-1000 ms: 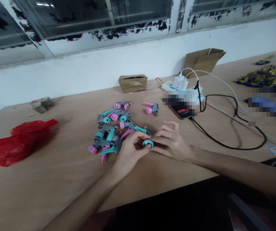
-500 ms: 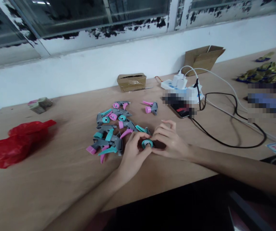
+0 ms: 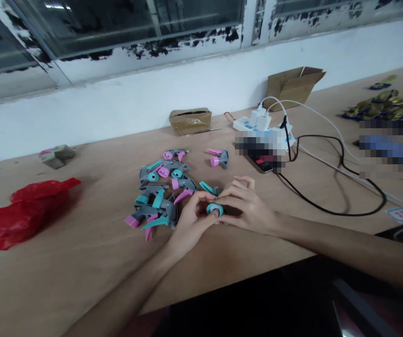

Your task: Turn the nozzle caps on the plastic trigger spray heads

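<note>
Between my two hands is a spray trigger head [image 3: 215,209] with a teal collar, its round opening turned toward me. My left hand [image 3: 194,219] grips the collar from the left, thumb at the opening. Fingers of my right hand [image 3: 245,206] are closed on the same spray trigger head from the right, hiding most of its grey body. A teal lever [image 3: 206,188] sticks out beyond my fingertips. Left of my hands lies a pile of grey spray trigger heads [image 3: 164,206] with pink or teal collars and levers. One pink-collared spray trigger head [image 3: 218,158] lies apart behind my hands.
A red plastic bag [image 3: 29,206] and a greenish block [image 3: 57,156] lie at left. Cardboard boxes [image 3: 190,122] stand by the wall. A power strip [image 3: 245,124], a phone [image 3: 262,161] and a black cable [image 3: 327,213] occupy the right, with gold-and-blue pieces [image 3: 377,110] farther off.
The view has shifted slightly. Both hands stay around the teal-collared spray trigger head, with only a small shift of the fingers.
</note>
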